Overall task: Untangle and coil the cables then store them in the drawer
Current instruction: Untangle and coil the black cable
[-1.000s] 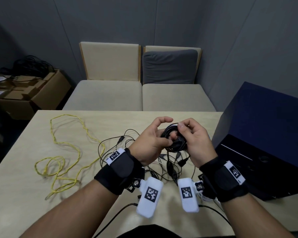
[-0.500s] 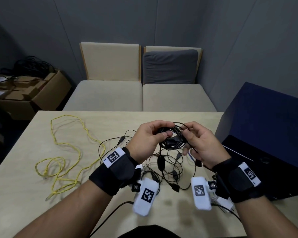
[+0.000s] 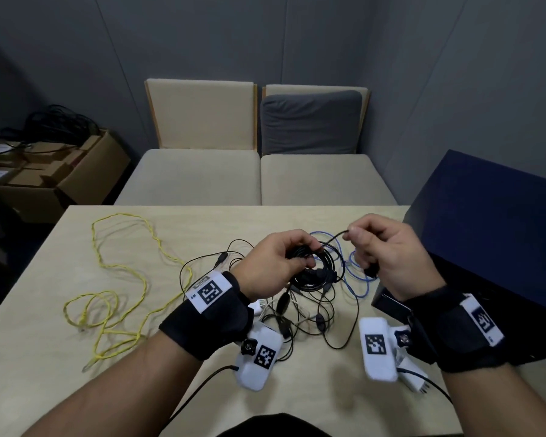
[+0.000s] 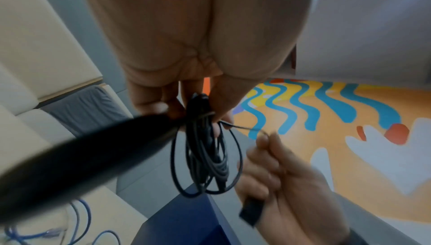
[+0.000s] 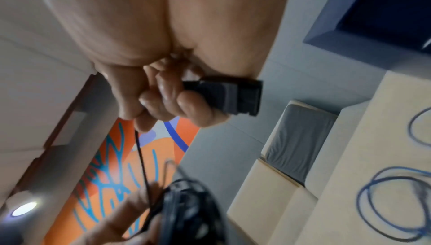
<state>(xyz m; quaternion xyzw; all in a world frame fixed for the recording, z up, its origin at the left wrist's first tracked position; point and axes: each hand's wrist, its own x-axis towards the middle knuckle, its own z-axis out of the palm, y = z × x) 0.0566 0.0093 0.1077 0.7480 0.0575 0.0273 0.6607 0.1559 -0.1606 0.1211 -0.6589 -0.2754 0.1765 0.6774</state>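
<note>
My left hand (image 3: 281, 263) grips a coil of black cable (image 3: 320, 272) above the table; the same black coil (image 4: 205, 157) hangs from its fingers in the left wrist view. My right hand (image 3: 382, 253) pinches the cable's free end (image 3: 334, 236) between thumb and forefinger, pulled taut to the right, and its lower fingers curl round a black plug (image 5: 233, 96). A tangle of thin black cables (image 3: 312, 316) lies on the table under both hands. A blue cable (image 3: 356, 279) lies beneath the right hand. A yellow cable (image 3: 120, 279) sprawls at the left.
A dark blue drawer cabinet (image 3: 492, 234) stands on the right, its open drawer (image 3: 391, 302) below my right wrist. A white adapter (image 3: 416, 378) lies near the front edge. Beige seats (image 3: 252, 178) sit behind the table (image 3: 202, 225), cardboard boxes (image 3: 54, 171) at far left.
My hands have drawn apart: the right moved right and up, pulling the cable's end out of the coil. The left still holds the coil, now lower. The blue cable has come into view.
</note>
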